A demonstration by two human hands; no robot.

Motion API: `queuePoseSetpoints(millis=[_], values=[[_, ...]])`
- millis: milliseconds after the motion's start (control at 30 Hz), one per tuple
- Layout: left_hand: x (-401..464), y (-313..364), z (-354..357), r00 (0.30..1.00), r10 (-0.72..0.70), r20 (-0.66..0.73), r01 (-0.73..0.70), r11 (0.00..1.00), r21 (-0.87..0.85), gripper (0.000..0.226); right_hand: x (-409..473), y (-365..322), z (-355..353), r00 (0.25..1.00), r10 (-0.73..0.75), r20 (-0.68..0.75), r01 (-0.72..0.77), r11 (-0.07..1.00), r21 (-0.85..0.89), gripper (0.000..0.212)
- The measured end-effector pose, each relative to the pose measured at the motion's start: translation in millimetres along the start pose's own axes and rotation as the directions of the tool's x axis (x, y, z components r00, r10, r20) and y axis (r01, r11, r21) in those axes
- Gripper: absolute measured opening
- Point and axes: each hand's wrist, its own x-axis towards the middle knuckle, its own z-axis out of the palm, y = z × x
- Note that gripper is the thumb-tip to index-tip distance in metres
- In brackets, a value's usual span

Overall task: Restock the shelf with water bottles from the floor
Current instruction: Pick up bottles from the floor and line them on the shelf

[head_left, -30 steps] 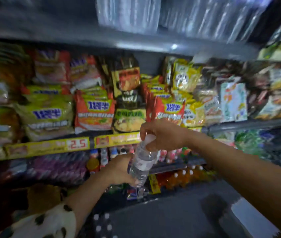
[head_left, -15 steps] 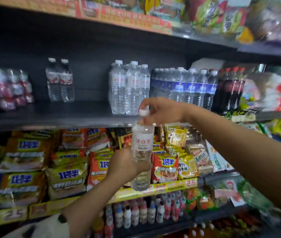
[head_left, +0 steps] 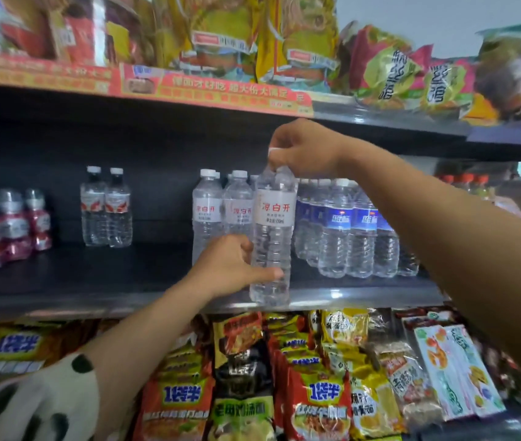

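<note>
— Dark shop shelf (head_left: 94, 281), head view: what stands on it?
— Water bottles (head_left: 221, 208) labelled 凉白开, blue-labelled bottles (head_left: 351, 230) to their right, pink drinks (head_left: 4, 227) far left.
— And the hands?
— Right hand (head_left: 303, 151) pinches the cap of a 凉白开 bottle (head_left: 273, 237), "550ml" legible; left hand (head_left: 230, 268) grips its lower body. It stands upright at the shelf's front edge.
— Below?
— Noodle packets (head_left: 322, 396) reading 1袋半.

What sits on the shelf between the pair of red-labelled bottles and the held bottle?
In the head view, two white-labelled bottles and bare shelf.
</note>
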Motion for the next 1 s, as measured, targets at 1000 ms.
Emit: queuePoseSetpoints(millis=[1000], values=[[73, -50, 37, 0.938, -0.184, -0.293, 0.297, 0.861, 0.413, 0.038, 90, 103, 62, 0.983, 0.063, 0.174, -0.084, 0.990, 0.116, 0.014]])
